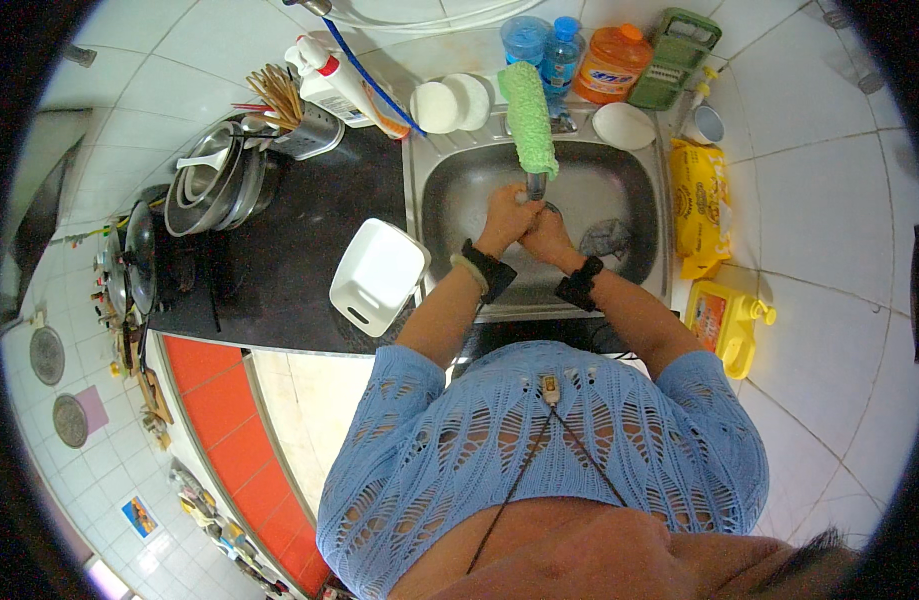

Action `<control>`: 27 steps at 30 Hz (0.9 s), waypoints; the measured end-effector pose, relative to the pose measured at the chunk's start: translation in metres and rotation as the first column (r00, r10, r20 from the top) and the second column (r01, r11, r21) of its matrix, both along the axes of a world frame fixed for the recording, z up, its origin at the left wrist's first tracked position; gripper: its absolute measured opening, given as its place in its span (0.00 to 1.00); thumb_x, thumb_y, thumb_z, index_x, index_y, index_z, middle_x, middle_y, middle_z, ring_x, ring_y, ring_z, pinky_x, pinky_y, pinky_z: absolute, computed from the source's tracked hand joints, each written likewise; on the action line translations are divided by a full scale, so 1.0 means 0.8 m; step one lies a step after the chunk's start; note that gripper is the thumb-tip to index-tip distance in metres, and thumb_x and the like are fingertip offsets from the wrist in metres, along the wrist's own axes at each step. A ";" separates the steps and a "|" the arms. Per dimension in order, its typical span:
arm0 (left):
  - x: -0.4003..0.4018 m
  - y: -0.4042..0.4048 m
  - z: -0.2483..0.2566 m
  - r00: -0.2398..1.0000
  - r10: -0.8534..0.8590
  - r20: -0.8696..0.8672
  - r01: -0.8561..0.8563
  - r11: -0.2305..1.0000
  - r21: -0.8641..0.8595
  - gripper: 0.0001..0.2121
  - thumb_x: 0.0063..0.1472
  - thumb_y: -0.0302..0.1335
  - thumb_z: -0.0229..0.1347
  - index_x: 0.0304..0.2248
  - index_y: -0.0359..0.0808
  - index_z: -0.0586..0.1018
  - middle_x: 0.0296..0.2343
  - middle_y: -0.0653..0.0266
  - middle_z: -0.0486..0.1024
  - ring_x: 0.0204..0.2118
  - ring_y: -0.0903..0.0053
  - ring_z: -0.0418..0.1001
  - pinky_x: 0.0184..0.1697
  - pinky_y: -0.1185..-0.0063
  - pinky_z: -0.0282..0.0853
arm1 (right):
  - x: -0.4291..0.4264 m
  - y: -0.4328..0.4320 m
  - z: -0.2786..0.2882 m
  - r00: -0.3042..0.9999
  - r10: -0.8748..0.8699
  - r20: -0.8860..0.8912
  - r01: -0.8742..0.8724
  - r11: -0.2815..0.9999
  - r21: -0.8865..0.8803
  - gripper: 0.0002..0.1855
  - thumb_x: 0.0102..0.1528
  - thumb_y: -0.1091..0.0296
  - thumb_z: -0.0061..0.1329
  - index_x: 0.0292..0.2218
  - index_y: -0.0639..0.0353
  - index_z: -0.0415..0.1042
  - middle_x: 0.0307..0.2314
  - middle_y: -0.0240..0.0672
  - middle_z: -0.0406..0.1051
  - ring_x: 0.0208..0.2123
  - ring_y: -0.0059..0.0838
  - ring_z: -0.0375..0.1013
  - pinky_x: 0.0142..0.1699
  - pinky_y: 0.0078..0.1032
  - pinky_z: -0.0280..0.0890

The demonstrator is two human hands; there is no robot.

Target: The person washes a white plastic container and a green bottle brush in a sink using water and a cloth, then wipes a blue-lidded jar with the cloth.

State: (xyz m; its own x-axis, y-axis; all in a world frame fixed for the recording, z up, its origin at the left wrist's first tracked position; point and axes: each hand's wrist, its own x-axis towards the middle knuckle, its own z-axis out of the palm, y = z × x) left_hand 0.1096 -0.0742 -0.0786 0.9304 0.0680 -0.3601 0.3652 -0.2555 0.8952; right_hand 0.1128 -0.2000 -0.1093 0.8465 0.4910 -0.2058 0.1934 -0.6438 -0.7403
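Both hands meet over the stainless steel sink (448, 274), right below the metal faucet spout (536, 185). A light green cloth (530, 120) is wrapped over the faucet. My left hand (508, 219) is bent in toward the right one, and its fingers are partly hidden. My right hand (547, 236) touches it, with curled fingers. A small dark edge (551, 207) shows by the right fingers; what it belongs to, and which hand holds it, is unclear. To the right, a dark mesh-like piece (605, 238) lies on the sink floor.
Left of the sink, a white plastic basin (380, 274) stands on the black countertop (302, 225). Farther left are stacked metal bowls (211, 184) and a chopstick holder (309, 133). Bottles, including an orange detergent jug (613, 64), line the back; a yellow packet (701, 206) lies right.
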 end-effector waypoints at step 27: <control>-0.026 0.009 0.046 0.935 0.149 -0.322 -0.351 0.531 -0.771 0.14 0.57 0.27 0.53 0.42 0.35 0.68 0.36 0.62 0.72 0.38 0.72 0.73 0.40 0.72 0.71 | 0.112 -0.052 0.095 0.782 0.173 0.598 -0.042 0.973 -0.227 0.38 0.41 0.93 0.37 0.55 0.72 0.48 0.57 0.47 0.43 0.59 0.43 0.47 0.61 0.30 0.48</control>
